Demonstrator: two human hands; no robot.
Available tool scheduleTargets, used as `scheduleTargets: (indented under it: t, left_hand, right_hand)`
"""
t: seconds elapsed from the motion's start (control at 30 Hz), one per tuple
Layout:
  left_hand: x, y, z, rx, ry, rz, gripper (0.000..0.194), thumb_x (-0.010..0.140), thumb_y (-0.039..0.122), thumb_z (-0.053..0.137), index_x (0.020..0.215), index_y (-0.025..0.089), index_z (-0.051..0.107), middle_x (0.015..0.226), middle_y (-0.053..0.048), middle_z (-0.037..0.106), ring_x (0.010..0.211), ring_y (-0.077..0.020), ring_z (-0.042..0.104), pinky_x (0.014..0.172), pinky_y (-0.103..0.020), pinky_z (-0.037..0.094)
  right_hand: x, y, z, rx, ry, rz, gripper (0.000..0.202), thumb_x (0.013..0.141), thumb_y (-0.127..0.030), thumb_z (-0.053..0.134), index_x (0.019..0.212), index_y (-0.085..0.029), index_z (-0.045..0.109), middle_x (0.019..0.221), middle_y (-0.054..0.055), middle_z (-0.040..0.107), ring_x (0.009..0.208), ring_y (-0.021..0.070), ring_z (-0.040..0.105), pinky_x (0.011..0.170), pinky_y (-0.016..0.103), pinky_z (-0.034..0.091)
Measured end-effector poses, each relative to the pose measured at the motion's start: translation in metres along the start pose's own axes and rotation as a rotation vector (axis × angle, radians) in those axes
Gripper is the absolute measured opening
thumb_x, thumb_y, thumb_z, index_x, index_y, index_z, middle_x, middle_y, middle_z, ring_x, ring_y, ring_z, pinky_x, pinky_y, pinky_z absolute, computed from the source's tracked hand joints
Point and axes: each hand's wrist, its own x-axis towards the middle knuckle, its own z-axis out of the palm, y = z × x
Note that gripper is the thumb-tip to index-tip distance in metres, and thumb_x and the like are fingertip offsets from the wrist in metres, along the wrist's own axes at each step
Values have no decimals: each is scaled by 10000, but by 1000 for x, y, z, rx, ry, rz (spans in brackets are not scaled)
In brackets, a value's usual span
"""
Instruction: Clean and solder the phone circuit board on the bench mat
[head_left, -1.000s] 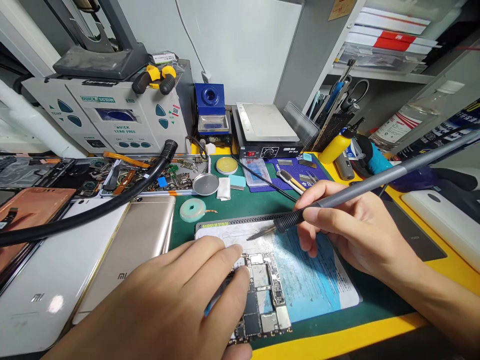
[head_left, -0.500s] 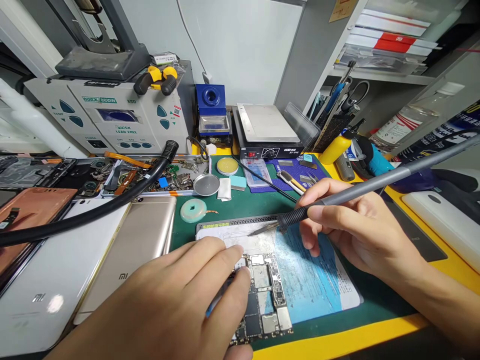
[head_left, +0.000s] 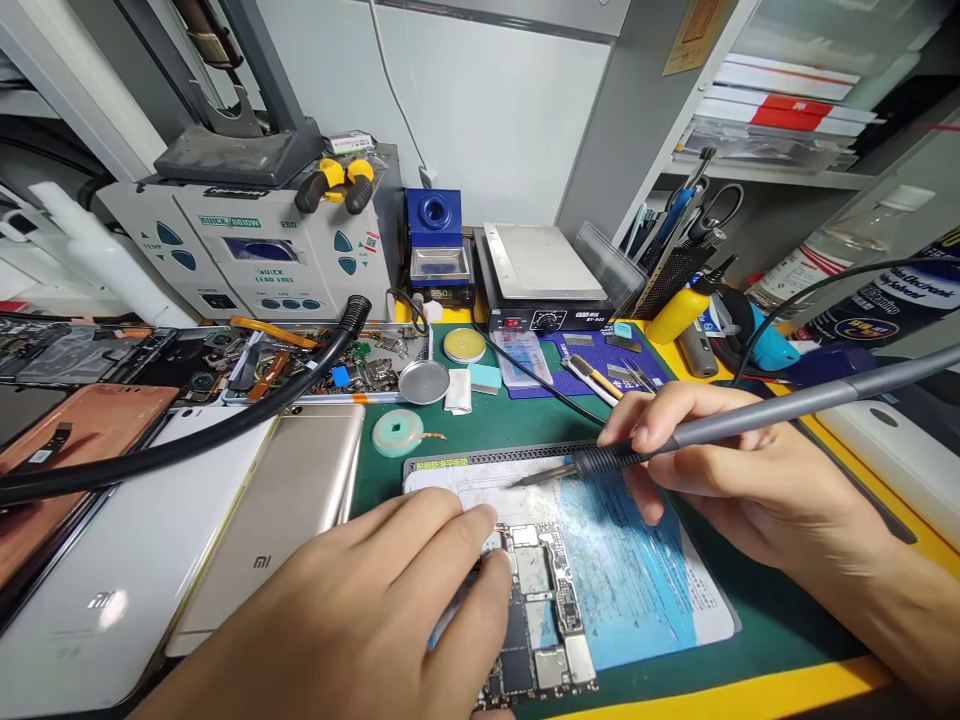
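Pressing flat, spread fingers on the shield-studded phone motherboard (head_left: 536, 610), the left hand (head_left: 360, 620) steadies it while the right hand (head_left: 720, 470) pinches a slim grey soldering iron (head_left: 750, 415).

The left hand (head_left: 360, 610) hid the circuit board's (head_left: 541, 610) nine-o'clock side, and whether its fingers gripped anything there could not be told; the soldering iron's (head_left: 750, 415) handle ran off the frame at three o'clock, the board's print too small to read
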Motion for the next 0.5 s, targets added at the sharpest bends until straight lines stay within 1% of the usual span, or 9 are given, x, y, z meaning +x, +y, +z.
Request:
scheduleTargets:
  t: [0.1,0.2,0.3,0.4,0.47,0.5]
  left_hand:
    - [-3,2,0,14,-12,-6,305,1117,372,464,1224,225,709,1289,-87,779,1106,-281,644,827,-383,504]
    - [-4,3,2,21,-11,-1,302,1111,348,454,1231,221,699,1296,-97,776,1125,-294,643,836,-400,505]
    - [-2,3,5,30,5,-2,255,1088,300,481,1208,229,694,1272,-78,785,1121,-282,646,837,-396,504]
    - [0,2,6,29,17,-17,188,1071,276,542,1181,244,692,1252,-48,795,1098,-261,651,835,-383,494]
    - [0,2,4,24,15,-13,221,1094,286,500,1182,239,697,1254,-53,795,1095,-264,653,834,-394,493]
    - [0,1,3,20,14,-9,258,1113,304,462,1184,237,700,1256,-55,796,1101,-264,654,843,-401,494]
  right_hand:
    - [-1,2,-2,-3,-16,-1,180,835,-86,849,826,-255,910,959,56,833,585,154,765,562,256,631]
    - [-2,2,-3,-3,-18,3,205,818,-56,847,816,-254,903,961,40,830,553,136,764,565,242,619]
    - [-3,0,-2,0,-6,14,208,819,-49,839,798,-248,897,958,38,830,540,140,768,558,247,618]
    - [-3,-1,-2,8,16,41,175,795,-65,871,794,-239,894,950,48,842,533,156,766,547,259,617]
    - [-3,-2,-2,17,46,67,139,801,-103,901,847,-234,903,957,68,864,523,157,761,534,250,606]
    - [-2,-2,-2,23,62,81,124,807,-126,910,871,-231,906,911,69,864,513,158,757,519,238,593]
